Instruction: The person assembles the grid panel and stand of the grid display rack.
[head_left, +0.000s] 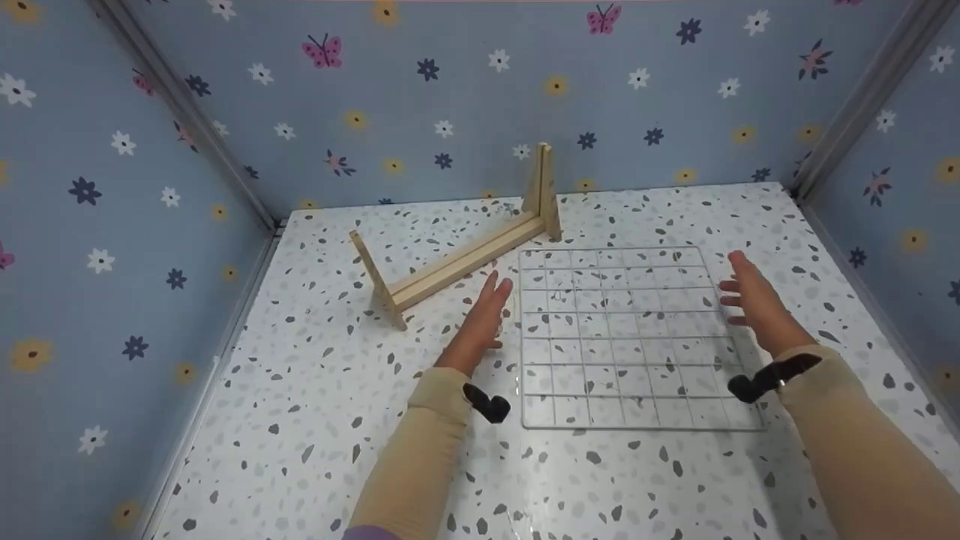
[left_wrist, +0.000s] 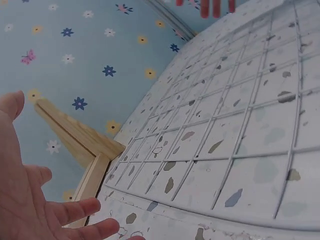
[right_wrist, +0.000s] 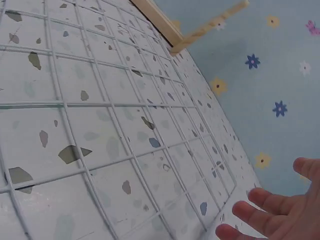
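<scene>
A white wire grid (head_left: 610, 337) lies flat on the speckled table. Just off its left edge is my left hand (head_left: 480, 322), fingers extended and holding nothing. Beyond the grid's right edge my right hand (head_left: 757, 304) hovers with its fingers spread. Behind the left hand stands a wooden frame (head_left: 469, 262), a long bar set diagonally between two end pieces. In the left wrist view, the grid (left_wrist: 212, 117) stretches to the right of my hand (left_wrist: 35, 200), with part of the wooden frame (left_wrist: 85, 135) behind. The right wrist view has the grid (right_wrist: 110, 105) left of my hand (right_wrist: 285, 210).
Blue flowered panels (head_left: 480, 97) enclose the back and both sides of the speckled table (head_left: 300, 420). Metal strips run along the panel corners. Each wrist carries a black strap with a small camera, the left one (head_left: 487, 405) near the grid's left edge.
</scene>
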